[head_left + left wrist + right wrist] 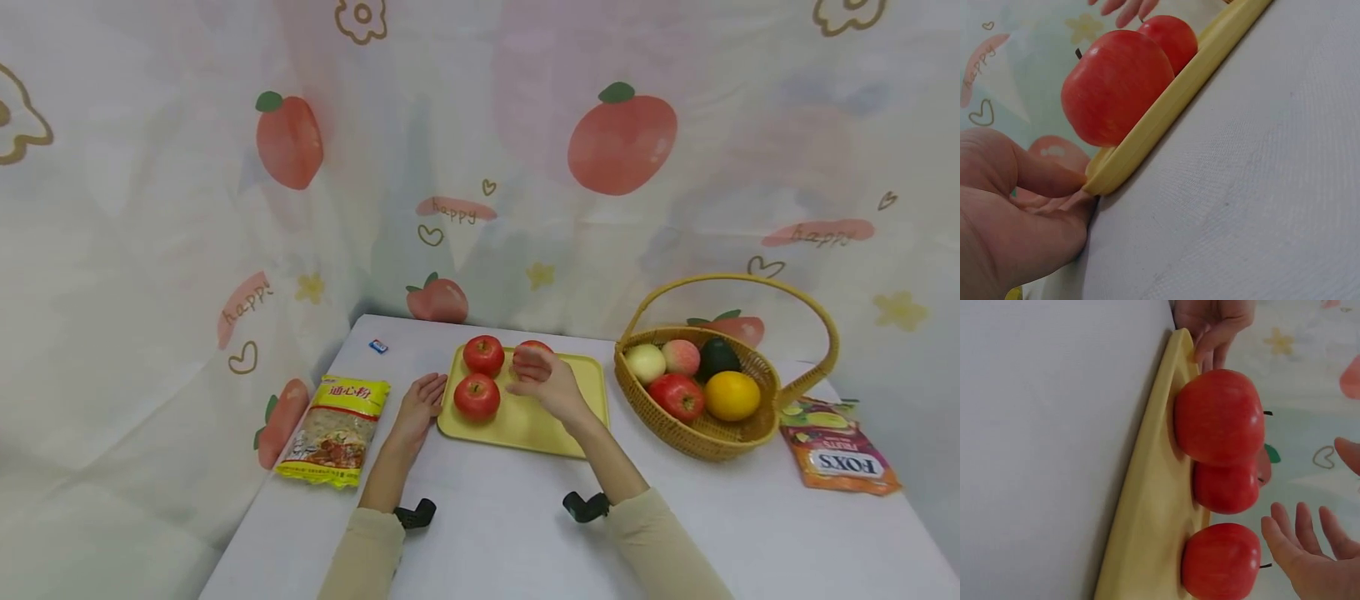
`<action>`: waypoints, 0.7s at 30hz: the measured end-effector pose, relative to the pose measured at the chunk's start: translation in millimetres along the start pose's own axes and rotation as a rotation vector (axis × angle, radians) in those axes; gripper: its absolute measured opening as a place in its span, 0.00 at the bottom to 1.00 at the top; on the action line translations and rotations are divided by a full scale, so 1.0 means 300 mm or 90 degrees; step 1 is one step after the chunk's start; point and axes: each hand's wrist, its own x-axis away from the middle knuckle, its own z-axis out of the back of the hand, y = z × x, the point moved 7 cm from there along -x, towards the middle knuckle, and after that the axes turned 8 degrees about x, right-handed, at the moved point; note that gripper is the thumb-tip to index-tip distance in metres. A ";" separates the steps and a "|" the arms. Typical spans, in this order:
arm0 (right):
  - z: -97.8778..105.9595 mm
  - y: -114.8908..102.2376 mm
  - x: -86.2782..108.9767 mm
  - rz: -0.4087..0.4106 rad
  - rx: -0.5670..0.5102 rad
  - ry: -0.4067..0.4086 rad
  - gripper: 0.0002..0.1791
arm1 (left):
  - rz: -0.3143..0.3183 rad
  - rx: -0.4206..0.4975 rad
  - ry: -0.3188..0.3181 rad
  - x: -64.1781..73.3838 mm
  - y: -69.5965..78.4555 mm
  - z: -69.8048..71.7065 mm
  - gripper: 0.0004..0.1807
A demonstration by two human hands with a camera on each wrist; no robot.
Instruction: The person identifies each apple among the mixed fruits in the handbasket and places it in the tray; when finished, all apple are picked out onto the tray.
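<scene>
Three red apples lie on a yellow tray (547, 429): a back left apple (483, 356), a front left apple (477, 397) and a back middle apple (534, 347). My left hand (417, 412) touches the tray's left edge, its fingers straight along the outside. In the left wrist view its thumb (1054, 176) meets the tray corner. My right hand (553, 388) is raised over the tray, with fingers spread and nothing held; it partly covers the back middle apple in the head view. In the right wrist view, a gap shows between these fingers (1307, 528) and the nearest apple (1221, 561).
Right of the tray stands a wicker basket (701, 446) with a tall handle and several fruits, among them a yellow one (732, 396). A FOX'S bag (840, 450) lies beyond it. At left are a yellow food packet (333, 429) and a small blue item (378, 346).
</scene>
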 end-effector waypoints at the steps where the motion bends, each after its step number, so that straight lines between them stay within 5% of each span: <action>1: 0.015 -0.007 0.004 -0.002 0.008 0.006 0.38 | 0.001 -0.001 0.001 0.000 -0.001 0.000 0.41; 21: 0.289 -0.117 0.075 0.009 0.028 0.072 0.31 | -0.032 0.022 -0.016 -0.003 -0.002 -0.004 0.42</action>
